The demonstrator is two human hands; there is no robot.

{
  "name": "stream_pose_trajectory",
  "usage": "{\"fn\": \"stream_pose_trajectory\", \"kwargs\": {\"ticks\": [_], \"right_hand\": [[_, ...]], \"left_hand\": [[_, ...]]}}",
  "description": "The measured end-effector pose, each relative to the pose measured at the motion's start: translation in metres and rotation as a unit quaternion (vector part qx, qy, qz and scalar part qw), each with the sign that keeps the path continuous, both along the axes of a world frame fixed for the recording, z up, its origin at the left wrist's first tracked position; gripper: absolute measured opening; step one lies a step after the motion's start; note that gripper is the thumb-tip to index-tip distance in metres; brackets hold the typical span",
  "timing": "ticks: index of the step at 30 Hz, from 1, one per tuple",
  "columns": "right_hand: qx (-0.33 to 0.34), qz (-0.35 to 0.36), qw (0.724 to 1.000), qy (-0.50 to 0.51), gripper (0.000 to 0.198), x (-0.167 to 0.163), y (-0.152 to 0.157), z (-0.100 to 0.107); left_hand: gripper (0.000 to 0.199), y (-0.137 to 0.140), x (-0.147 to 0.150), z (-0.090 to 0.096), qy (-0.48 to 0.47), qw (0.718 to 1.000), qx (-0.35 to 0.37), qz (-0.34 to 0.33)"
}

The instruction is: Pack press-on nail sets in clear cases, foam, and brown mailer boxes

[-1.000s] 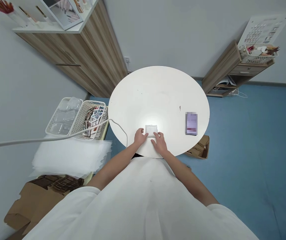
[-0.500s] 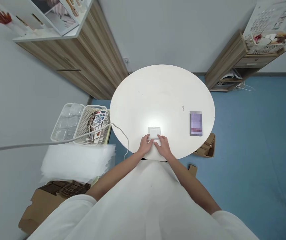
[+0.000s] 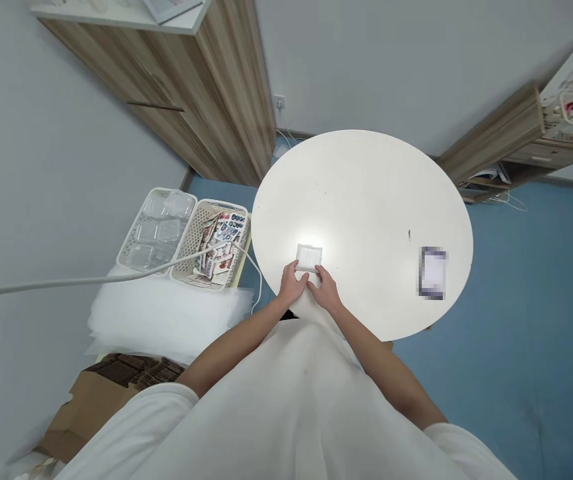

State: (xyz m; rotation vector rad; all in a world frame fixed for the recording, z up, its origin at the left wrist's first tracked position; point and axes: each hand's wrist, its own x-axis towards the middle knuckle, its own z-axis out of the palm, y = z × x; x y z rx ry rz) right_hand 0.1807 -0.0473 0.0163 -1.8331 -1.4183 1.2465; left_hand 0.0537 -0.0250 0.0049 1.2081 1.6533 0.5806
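Observation:
A small, flat white rectangular packet [image 3: 309,257] is at the near left part of the white oval table [image 3: 361,180]. It looks glossy or translucent, but its exact kind is too small to make out. My left hand [image 3: 291,287] grips its near left corner, with the thumb pointing inward. On the near right corner, my right hand [image 3: 324,291] has its fingertips closed in the same way. Both thumbs almost meet just below the packet's near edge.
A blurred-out rectangular device [image 3: 432,273] lies on the table's right side. To the left are a basket of printed cards [image 3: 191,257], a basket of clear plastic boxes [image 3: 133,223] and a stack of white sheets [image 3: 166,313]. A white cable [image 3: 116,283] crosses in front of them.
My view has turned left, so the table and device appear farther right. Both hands remain at the packet, whose far edge now appears slightly raised or tilted.

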Motion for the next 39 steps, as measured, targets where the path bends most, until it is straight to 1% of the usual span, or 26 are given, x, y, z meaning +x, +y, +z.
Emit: {"fn": "stream_pose_trajectory", "kwargs": {"ticks": [4, 8, 12, 16, 24, 30, 36, 39], "right_hand": [[0.004, 0.03, 1.0, -0.003, 0.059, -0.044, 0.029, -0.002], [-0.006, 0.049, 0.999, -0.009, 0.061, -0.076, 0.055, -0.003], [-0.015, 0.051, 0.999, -0.008, 0.062, -0.094, 0.076, -0.003], [-0.013, 0.029, 0.999, -0.019, 0.06, -0.1, 0.087, -0.003], [0.017, 0.027, 0.999, -0.027, 0.058, -0.098, 0.085, -0.004], [0.034, 0.072, 0.997, -0.021, 0.066, -0.093, 0.077, -0.01], [0.038, 0.096, 0.995, -0.007, 0.073, -0.087, 0.064, -0.009], [0.005, 0.106, 0.994, 0.026, 0.074, -0.077, 0.052, -0.002]], "left_hand": [[0.048, 0.022, -0.04, -0.003, 0.014, 0.999, 0.031, 0.02], [0.046, 0.045, -0.07, -0.003, 0.017, 0.998, 0.048, 0.044], [0.045, 0.065, -0.087, -0.003, 0.017, 0.997, 0.062, 0.052], [0.046, 0.074, -0.091, -0.004, 0.002, 0.997, 0.069, 0.044], [0.048, 0.071, -0.095, -0.007, 0.005, 0.997, 0.07, 0.022], [0.054, 0.065, -0.093, -0.01, 0.015, 0.997, 0.08, 0.015], [0.067, 0.047, -0.087, -0.009, 0.006, 0.995, 0.094, 0.03], [0.063, 0.031, -0.085, -0.003, -0.001, 0.996, 0.076, 0.052]]}}
